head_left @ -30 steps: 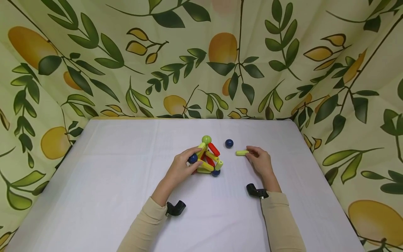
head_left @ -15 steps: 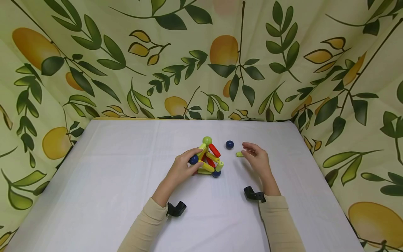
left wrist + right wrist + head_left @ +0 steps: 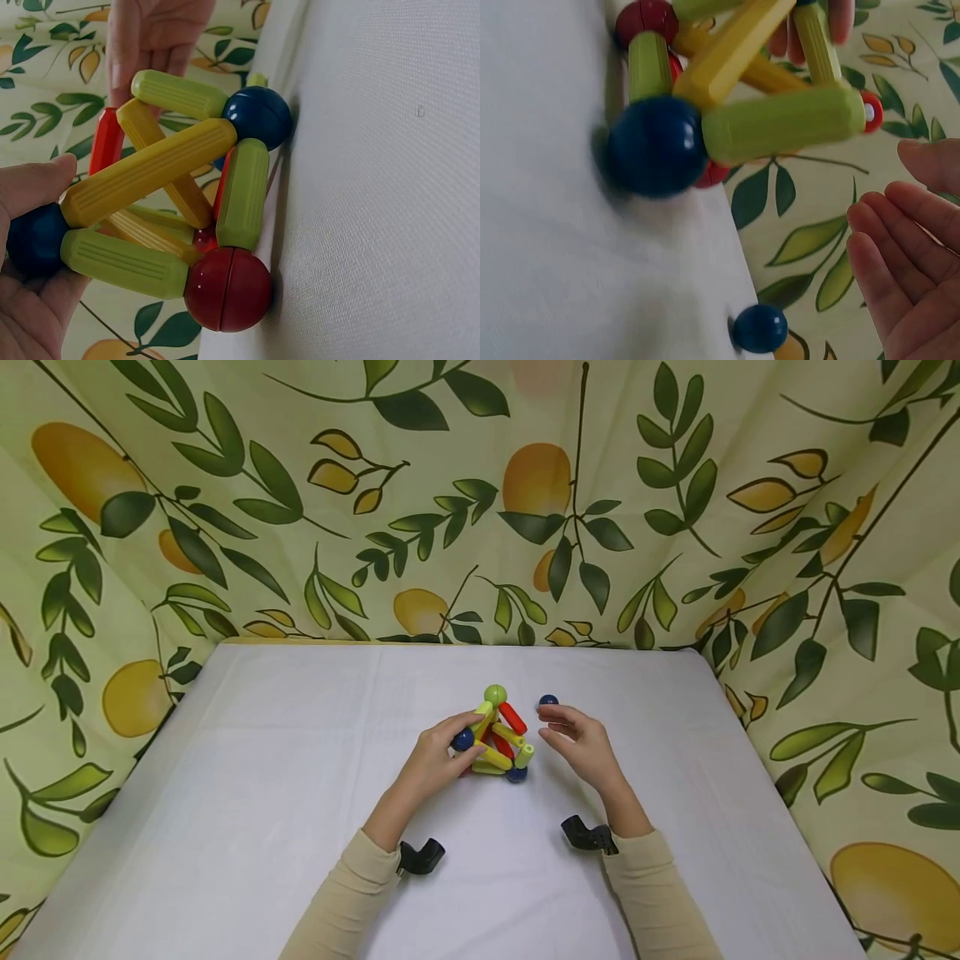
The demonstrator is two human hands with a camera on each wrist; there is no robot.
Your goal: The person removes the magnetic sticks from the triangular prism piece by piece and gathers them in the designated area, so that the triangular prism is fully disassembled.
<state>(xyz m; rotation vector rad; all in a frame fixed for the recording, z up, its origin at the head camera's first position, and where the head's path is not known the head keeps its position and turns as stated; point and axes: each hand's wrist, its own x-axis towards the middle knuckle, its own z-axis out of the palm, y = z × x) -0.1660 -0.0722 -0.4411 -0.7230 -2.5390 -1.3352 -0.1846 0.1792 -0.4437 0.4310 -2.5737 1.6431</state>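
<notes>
A magnetic stick-and-ball structure stands on the table, with yellow sticks (image 3: 150, 172), light green sticks (image 3: 784, 124) and red ones (image 3: 513, 718). Its corners include a red ball (image 3: 227, 289), a light green ball (image 3: 495, 695) and a blue ball (image 3: 658, 146) low at the front right. My left hand (image 3: 429, 760) pinches the blue ball (image 3: 36, 240) at the structure's left corner between thumb and fingers. Just right of the structure, my right hand (image 3: 583, 745) hovers with fingers loosely bent and thumb apart, holding nothing. Free stick ends point up beside it.
Behind my right fingertips lies a loose blue ball (image 3: 549, 699), partly covered in the head view. A small light green piece (image 3: 257, 79) shows past the structure. White cloth covers the table (image 3: 262, 760), and a leaf-patterned curtain (image 3: 450, 435) surrounds it.
My right hand has let go of a loose light green stick on the table and moved left toward the structure, now hiding the stick in the head view. The left hand keeps its hold.
</notes>
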